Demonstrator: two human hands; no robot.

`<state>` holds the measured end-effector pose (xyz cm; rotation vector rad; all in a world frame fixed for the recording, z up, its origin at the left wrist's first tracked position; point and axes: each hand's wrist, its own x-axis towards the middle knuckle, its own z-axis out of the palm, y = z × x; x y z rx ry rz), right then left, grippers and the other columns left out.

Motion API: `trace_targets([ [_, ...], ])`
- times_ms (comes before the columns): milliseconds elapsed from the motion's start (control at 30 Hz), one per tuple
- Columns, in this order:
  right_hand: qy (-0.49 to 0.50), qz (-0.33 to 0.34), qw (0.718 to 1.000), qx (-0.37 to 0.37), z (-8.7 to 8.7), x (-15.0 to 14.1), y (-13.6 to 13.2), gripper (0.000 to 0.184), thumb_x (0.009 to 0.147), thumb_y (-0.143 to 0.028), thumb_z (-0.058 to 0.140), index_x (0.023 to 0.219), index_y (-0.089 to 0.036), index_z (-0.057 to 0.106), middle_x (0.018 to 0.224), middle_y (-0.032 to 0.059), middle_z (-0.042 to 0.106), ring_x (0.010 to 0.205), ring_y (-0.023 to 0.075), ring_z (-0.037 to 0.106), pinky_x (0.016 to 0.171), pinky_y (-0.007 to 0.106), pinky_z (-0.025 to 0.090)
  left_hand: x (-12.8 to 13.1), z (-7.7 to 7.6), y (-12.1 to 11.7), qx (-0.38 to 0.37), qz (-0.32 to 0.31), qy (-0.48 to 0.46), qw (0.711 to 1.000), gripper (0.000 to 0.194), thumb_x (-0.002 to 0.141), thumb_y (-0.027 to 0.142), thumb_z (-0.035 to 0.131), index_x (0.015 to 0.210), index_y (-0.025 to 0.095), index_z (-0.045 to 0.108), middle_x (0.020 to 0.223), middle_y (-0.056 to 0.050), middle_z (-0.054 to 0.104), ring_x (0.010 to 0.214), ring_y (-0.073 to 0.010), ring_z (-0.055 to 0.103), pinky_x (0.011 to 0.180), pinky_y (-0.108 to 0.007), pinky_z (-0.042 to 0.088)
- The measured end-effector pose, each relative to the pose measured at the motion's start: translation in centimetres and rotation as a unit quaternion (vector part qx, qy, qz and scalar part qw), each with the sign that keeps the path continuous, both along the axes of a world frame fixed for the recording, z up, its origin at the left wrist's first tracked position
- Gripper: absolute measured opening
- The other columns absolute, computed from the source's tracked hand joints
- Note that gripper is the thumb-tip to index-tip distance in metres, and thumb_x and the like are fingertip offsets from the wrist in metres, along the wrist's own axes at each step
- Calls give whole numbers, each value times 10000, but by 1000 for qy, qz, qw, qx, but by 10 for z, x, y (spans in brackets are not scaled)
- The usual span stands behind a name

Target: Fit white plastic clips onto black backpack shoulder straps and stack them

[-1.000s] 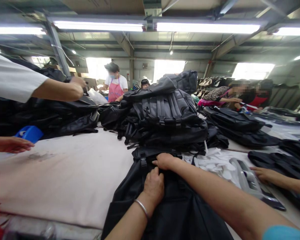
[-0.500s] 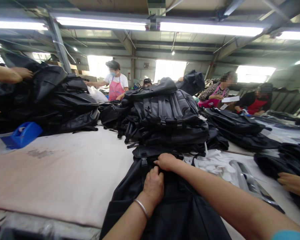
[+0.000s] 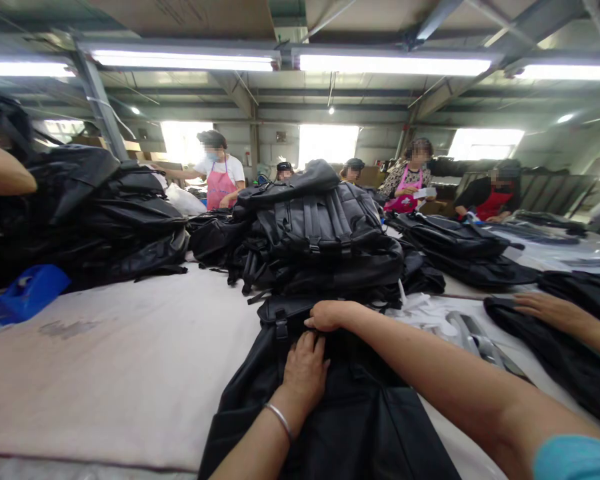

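A black backpack (image 3: 260, 393) lies on the table in front of me, with a buckled strap (image 3: 281, 325) near its top. My right hand (image 3: 333, 316) reaches across from the right, its fingers closed on the edge of the bag's top flap. Just below it, my left hand (image 3: 304, 370), with a silver bangle (image 3: 280, 420) on the wrist, has bent fingers gripping the bag's front under the flap. Its fingertips are partly hidden, so the exact part they hold cannot be made out.
Black backpacks are piled ahead (image 3: 330, 220) and to the left (image 3: 95, 213). A blue tape dispenser (image 3: 35, 293) stands at left. White pieces (image 3: 425, 313) lie at right, near another person's hand (image 3: 550, 312) on black material. Several people work across the table (image 3: 130, 387).
My left hand's fingers have loosened from a tighter curl, while my right hand stays at the flap. The neighbour's hand at right has shifted over black material. The view has turned slightly.
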<state>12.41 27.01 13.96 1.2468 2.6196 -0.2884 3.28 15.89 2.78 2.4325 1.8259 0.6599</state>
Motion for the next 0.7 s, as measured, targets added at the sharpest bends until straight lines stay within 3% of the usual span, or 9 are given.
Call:
trace_targets([
  [133,15,24,1000,0,25,23,-11,411,902,-415,486,1121,-135,693,1115,159,696,1030,274,652,838,307,483,5,1,3,-20,-1,24,1000,541,878,394,498,1385,213,438,1418,-121,418,1306,-305,367,1061,-491,359],
  [233,46,32,998,13,34,39,-21,440,902,-401,484,1208,-125,637,1201,172,654,1087,303,621,873,336,475,10,5,4,-31,3,34,999,542,888,452,469,1384,236,438,1386,-136,428,1265,-320,405,1016,-508,385],
  [367,86,55,994,27,32,49,-28,423,894,-309,509,1259,-113,593,1265,169,616,1154,301,581,946,344,445,18,13,9,-44,25,53,997,527,897,463,447,1387,271,425,1302,-131,469,1156,-317,471,934,-503,425],
  [567,172,78,982,28,26,63,-21,421,857,-291,558,1248,-144,618,1284,105,621,1203,257,551,1022,305,395,25,20,38,-76,58,76,993,400,927,403,388,1264,256,546,1258,-125,537,1143,-304,491,906,-466,426],
  [633,266,23,963,33,20,77,-13,374,885,-309,509,1209,-187,649,1243,42,652,1169,202,577,1005,253,402,26,22,49,-84,68,79,991,384,942,398,339,1185,250,597,1202,-124,583,1095,-297,534,871,-454,438],
  [700,332,-85,938,51,10,98,-6,377,925,-306,405,1172,-189,666,1161,33,690,1050,172,636,927,239,450,27,25,58,-89,73,83,990,417,955,412,286,1092,242,641,1093,-117,639,1007,-282,587,831,-439,450],
])
